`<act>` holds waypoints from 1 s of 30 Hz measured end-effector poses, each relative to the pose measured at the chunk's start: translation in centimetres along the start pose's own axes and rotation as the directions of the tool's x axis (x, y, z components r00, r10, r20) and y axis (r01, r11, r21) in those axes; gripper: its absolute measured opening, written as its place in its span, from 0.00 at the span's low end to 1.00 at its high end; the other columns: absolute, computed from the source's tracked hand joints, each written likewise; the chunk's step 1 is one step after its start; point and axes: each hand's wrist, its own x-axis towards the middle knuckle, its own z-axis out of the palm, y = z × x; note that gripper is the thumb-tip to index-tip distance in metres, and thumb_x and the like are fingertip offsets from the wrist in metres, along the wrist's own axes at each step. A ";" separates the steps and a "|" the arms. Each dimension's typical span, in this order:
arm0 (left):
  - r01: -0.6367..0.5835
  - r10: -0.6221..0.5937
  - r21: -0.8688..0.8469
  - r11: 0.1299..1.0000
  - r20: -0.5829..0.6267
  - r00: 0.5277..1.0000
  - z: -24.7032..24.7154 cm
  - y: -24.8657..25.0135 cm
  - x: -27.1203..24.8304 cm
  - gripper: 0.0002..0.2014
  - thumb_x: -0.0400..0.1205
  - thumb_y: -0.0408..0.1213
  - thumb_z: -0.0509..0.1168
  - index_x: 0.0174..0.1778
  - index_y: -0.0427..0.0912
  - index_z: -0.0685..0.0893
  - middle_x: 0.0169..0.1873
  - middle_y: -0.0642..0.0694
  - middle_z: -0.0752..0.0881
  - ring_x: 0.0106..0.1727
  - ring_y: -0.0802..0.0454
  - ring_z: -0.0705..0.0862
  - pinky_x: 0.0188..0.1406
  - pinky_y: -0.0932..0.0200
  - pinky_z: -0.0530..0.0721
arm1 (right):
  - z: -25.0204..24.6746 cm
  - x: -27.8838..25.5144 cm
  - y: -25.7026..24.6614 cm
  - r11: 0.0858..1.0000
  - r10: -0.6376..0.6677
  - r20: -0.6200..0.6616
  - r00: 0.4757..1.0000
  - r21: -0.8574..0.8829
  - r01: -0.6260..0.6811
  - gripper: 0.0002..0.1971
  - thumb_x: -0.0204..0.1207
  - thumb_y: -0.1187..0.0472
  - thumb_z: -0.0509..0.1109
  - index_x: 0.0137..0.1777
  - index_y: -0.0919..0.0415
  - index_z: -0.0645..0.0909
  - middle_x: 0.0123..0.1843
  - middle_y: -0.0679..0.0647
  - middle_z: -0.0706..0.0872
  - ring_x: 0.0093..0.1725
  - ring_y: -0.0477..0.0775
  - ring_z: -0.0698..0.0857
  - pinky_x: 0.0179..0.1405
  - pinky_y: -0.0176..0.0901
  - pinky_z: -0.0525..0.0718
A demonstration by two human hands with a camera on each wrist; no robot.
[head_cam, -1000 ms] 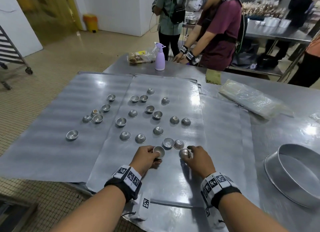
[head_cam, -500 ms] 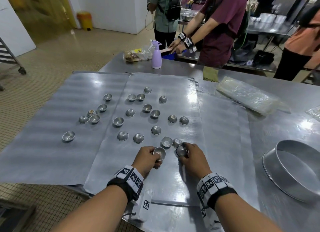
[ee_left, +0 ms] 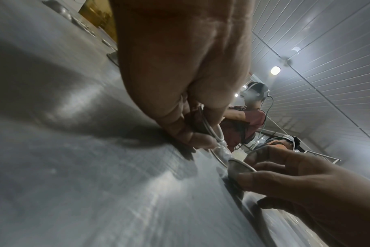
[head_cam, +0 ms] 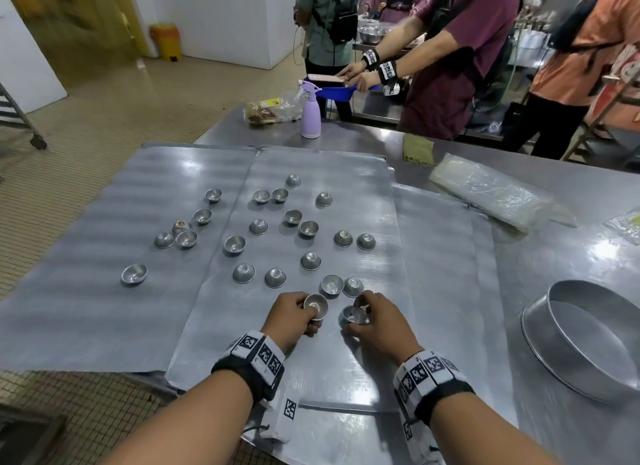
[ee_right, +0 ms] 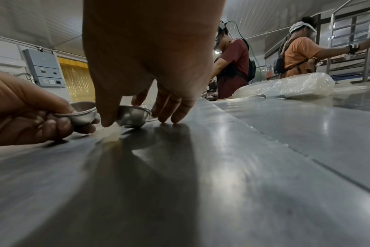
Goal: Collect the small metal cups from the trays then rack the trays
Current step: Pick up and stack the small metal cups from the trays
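The right hand (head_cam: 375, 320) now has a small metal cup (head_cam: 354, 315) between thumb and fingers, near the front edge of the middle tray (head_cam: 346, 173). One second ago this hand was only reaching, with its fingers over the same cup; now the grip is closed around the cup's wall, and the cup looks tilted or just lifting from the tray, though I cannot tell if it is fully off. The left hand (head_cam: 292, 314) still holds its own cup (head_cam: 316, 305), fingers curled under the rim, as in the earlier pictures. In the right wrist view the two cups are close beside each other, the left one raised a little above the tray.

I judge that the person is about to nest one cup into the other, so the collecting has only started. About twenty more cups lie spread over the middle tray and the left tray (head_cam: 86, 222), well apart from each other; two sit just beyond the hands.

The cups are shallow, round, thin aluminium with a small rolled rim and a shiny inside. Some stand mouth up, others lie mouth down. The trays are flat grey sheets on the steel bench (head_cam: 554, 274).
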 end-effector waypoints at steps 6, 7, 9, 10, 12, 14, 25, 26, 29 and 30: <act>-0.007 0.008 0.034 0.999 -0.011 1.000 -0.1 0.3 -0.4 0.08 0.79 0.20 0.62 0.42 0.32 0.86 0.31 0.38 0.86 0.26 0.45 0.81 0.28 0.55 0.81 | 0.1 0.1 0.1 1.000 -0.008 0.027 1.000 -0.019 0.008 0.30 0.65 0.45 0.76 0.70 0.46 0.78 0.60 0.46 0.85 0.60 0.49 0.83 0.60 0.48 0.83; -0.010 0.010 0.033 0.999 -0.011 1.000 -0.2 0.3 -0.5 0.08 0.79 0.20 0.62 0.42 0.32 0.86 0.31 0.38 0.86 0.26 0.45 0.81 0.28 0.55 0.81 | 0.1 0.1 0.1 0.999 -0.015 0.033 0.999 -0.032 0.016 0.31 0.66 0.45 0.76 0.71 0.47 0.78 0.61 0.47 0.85 0.60 0.50 0.83 0.60 0.48 0.83; -0.012 0.012 0.028 1.000 -0.014 1.000 -0.3 0.5 -0.7 0.08 0.79 0.21 0.62 0.43 0.32 0.86 0.30 0.38 0.86 0.26 0.45 0.81 0.28 0.55 0.81 | 0.1 0.1 -0.1 0.997 -0.017 0.048 0.999 -0.070 0.021 0.30 0.67 0.45 0.76 0.71 0.49 0.79 0.61 0.50 0.84 0.60 0.52 0.83 0.60 0.49 0.83; -0.013 0.014 0.026 1.000 -0.015 1.000 -0.3 0.7 -0.9 0.08 0.79 0.21 0.62 0.43 0.31 0.86 0.30 0.38 0.86 0.26 0.45 0.81 0.28 0.55 0.81 | 0.1 0.1 -0.2 0.996 -0.010 0.051 0.999 -0.088 0.014 0.29 0.68 0.45 0.76 0.70 0.51 0.80 0.60 0.50 0.83 0.60 0.53 0.83 0.60 0.49 0.83; -0.009 0.010 0.009 1.000 -0.021 1.000 -0.5 0.8 -1.0 0.09 0.79 0.21 0.61 0.43 0.31 0.87 0.29 0.39 0.86 0.26 0.46 0.81 0.29 0.55 0.81 | 0.1 0.1 -0.5 0.995 0.011 0.044 0.999 -0.100 -0.007 0.26 0.69 0.45 0.76 0.66 0.53 0.82 0.58 0.51 0.81 0.57 0.53 0.83 0.58 0.49 0.83; -0.001 0.001 -0.016 1.000 -0.030 1.000 -0.6 0.8 -1.0 0.09 0.79 0.22 0.61 0.44 0.30 0.87 0.30 0.38 0.85 0.27 0.45 0.81 0.31 0.54 0.81 | 0.0 0.2 -0.9 0.997 0.002 0.022 1.000 -0.073 0.000 0.26 0.69 0.44 0.77 0.66 0.50 0.82 0.55 0.49 0.79 0.54 0.51 0.82 0.56 0.47 0.83; 0.100 -0.115 -0.254 0.962 -0.044 0.992 -1.2 2.9 -0.8 0.11 0.81 0.36 0.60 0.36 0.38 0.84 0.35 0.35 0.87 0.38 0.39 0.87 0.43 0.43 0.91 | 0.9 1.6 -7.0 0.985 -0.156 -0.022 0.988 0.076 0.157 0.28 0.68 0.45 0.80 0.68 0.45 0.79 0.58 0.43 0.88 0.51 0.42 0.81 0.45 0.30 0.75; 0.123 -0.132 -0.296 0.947 -0.012 0.991 -1.2 2.9 -0.7 0.13 0.83 0.33 0.58 0.34 0.37 0.83 0.29 0.39 0.85 0.33 0.43 0.86 0.38 0.48 0.90 | 1.1 1.7 -7.3 0.986 -0.154 -0.014 0.988 0.069 0.154 0.29 0.68 0.45 0.80 0.70 0.46 0.78 0.60 0.45 0.88 0.53 0.43 0.81 0.46 0.32 0.75; 0.126 -0.140 -0.369 0.921 -0.009 0.990 -1.6 3.0 -0.7 0.12 0.83 0.32 0.59 0.37 0.35 0.83 0.32 0.37 0.83 0.31 0.45 0.84 0.38 0.52 0.86 | 1.5 1.8 -7.5 0.987 -0.146 0.015 0.989 0.062 0.145 0.36 0.66 0.37 0.79 0.74 0.45 0.76 0.64 0.46 0.86 0.61 0.46 0.83 0.57 0.41 0.80; 0.124 -0.141 -0.372 0.920 -0.018 0.990 -2.0 2.9 -0.6 0.10 0.83 0.33 0.60 0.39 0.34 0.84 0.34 0.36 0.83 0.32 0.44 0.85 0.40 0.50 0.86 | 1.5 1.8 -7.5 0.988 -0.145 0.017 0.989 0.065 0.143 0.36 0.67 0.36 0.78 0.74 0.45 0.76 0.66 0.44 0.85 0.63 0.45 0.83 0.60 0.43 0.80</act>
